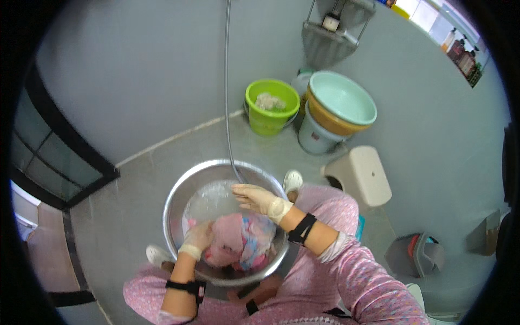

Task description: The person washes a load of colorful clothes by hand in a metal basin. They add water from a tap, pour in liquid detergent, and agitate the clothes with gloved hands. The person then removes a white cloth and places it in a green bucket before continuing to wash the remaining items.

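A wide stainless steel basin (172, 203) stands on the floor between my knees, with cloudy, sudsy water (213, 199) in its far part. In its near part lies a wet heap: a pink cloth (228, 235) and a pink, blue and white patterned cloth (260, 239). My left hand (199, 237), in a thin pale glove, has its fingers closed on the left edge of the pink cloth. Above the basin's right side is my gloved right hand (256, 198), fingers extended and holding nothing. A grey shower hose (227, 101) runs down into the basin; its end is hidden behind my right hand.
A green bucket (268, 122) with pale stuff inside stands by the wall. Beside it, stacked basins (345, 97) sit on a light blue bucket (317, 138). A beige plastic stool (367, 174) is at the right, and a grey bin (414, 254) farther along. A black-framed glass door (61, 142) is at left.
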A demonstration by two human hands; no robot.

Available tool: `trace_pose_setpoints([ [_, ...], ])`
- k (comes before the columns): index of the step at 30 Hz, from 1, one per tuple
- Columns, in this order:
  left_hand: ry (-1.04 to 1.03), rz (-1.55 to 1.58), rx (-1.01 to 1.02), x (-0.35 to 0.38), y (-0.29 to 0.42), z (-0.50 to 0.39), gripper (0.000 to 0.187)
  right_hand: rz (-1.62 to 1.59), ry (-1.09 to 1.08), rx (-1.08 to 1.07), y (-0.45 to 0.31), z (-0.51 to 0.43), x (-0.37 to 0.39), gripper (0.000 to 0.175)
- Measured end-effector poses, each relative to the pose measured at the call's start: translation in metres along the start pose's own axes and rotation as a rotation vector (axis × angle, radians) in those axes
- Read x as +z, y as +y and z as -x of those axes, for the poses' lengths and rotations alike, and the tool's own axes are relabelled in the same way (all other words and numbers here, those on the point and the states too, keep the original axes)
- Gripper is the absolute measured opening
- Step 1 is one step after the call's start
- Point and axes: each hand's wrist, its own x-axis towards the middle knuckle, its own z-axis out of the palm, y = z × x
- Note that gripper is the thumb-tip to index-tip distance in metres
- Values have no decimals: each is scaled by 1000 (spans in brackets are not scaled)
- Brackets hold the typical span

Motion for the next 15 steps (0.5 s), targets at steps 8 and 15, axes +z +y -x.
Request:
trace_pose_setpoints([
  [8,-65,20,-435,137,-48,56,103,1271,89,-109,148,44,7,74],
  [15,90,298,-672,200,-42,56,99,1670,-64,46,168,44,33,102],
])
